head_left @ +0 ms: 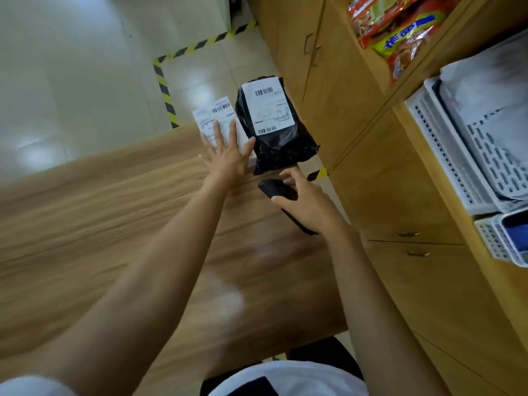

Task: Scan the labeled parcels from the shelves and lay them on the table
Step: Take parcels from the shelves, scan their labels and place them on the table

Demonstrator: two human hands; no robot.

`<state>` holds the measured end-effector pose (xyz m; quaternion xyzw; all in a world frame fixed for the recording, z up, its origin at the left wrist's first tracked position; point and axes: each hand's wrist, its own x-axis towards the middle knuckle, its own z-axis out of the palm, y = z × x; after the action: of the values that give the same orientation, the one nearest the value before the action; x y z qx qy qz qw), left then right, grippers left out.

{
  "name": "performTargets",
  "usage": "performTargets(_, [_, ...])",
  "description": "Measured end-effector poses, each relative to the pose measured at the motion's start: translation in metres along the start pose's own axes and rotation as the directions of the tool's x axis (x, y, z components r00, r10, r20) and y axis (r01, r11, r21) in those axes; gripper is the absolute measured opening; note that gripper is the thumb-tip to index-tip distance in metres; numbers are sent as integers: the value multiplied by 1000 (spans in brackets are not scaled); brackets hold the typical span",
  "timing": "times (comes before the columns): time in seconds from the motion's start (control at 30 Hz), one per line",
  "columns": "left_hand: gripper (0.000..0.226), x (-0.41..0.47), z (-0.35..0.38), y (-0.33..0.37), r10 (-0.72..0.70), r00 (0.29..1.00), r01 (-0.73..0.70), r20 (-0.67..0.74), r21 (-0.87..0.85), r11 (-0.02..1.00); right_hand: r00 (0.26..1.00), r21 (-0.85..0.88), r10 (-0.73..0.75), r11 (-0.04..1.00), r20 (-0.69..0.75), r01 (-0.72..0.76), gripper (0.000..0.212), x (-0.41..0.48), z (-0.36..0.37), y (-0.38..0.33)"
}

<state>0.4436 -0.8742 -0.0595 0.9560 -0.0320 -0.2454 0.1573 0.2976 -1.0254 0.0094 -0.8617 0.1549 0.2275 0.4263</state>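
A black plastic parcel (281,144) with a white barcode label lies at the far right corner of the wooden table (100,224). Left of it lies a flat white labeled parcel (213,115). My left hand (228,155) rests on the white parcel with fingers spread and straight, its thumb touching the black parcel's edge. My right hand (307,201) grips a black handheld scanner (278,191) just short of the black parcel, pointed toward it.
Wooden cabinets (371,138) with handles run along the right. A shelf above holds red snack bags (400,32) and white perforated trays (457,144). Yellow-black hazard tape (165,92) marks the tiled floor beyond the table.
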Motion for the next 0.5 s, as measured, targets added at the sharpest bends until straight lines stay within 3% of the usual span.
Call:
performTargets(0.07, [71,-1,12,-9,-35,997,36,68,-13,999,1000,0,-9,1000,25,9,50,4,-1,-1])
performTargets(0.3, [68,-36,26,-61,-61,996,55,-66,-92,994,1000,-17,-7,1000,17,8,48,1,7,-12])
performTargets(0.5, [76,-72,20,-84,-121,990,112,-75,-111,987,999,-53,-43,998,3,43,43,-17,22,-39])
